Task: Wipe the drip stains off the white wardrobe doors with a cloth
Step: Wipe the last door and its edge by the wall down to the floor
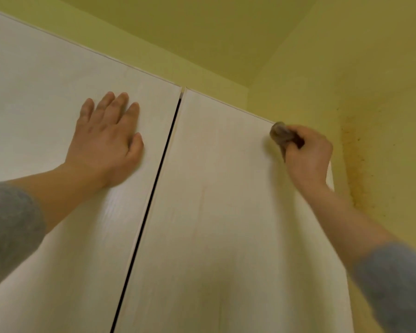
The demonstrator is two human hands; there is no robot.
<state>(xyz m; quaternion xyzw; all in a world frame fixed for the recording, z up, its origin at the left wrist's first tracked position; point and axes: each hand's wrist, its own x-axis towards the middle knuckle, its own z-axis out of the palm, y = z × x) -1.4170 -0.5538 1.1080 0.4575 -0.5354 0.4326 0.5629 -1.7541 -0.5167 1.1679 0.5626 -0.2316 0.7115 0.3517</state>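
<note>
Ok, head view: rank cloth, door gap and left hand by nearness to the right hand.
1. cloth, gripped in the right hand itself.
2. door gap, to its left.
3. left hand, farther left, past the gap.

No text, label, brand, number or sign can be read anywhere on the surfaces in the head view.

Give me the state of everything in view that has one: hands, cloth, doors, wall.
left door: looks closed, no stain plainly visible.
right door: looks closed, faint vertical streak down its middle.
cloth: wadded, against the right door's top right corner.
left hand: flat, fingers straight, pressed on the left door.
right hand: grips the cloth.
wall: brownish stains beside the wardrobe.
</note>
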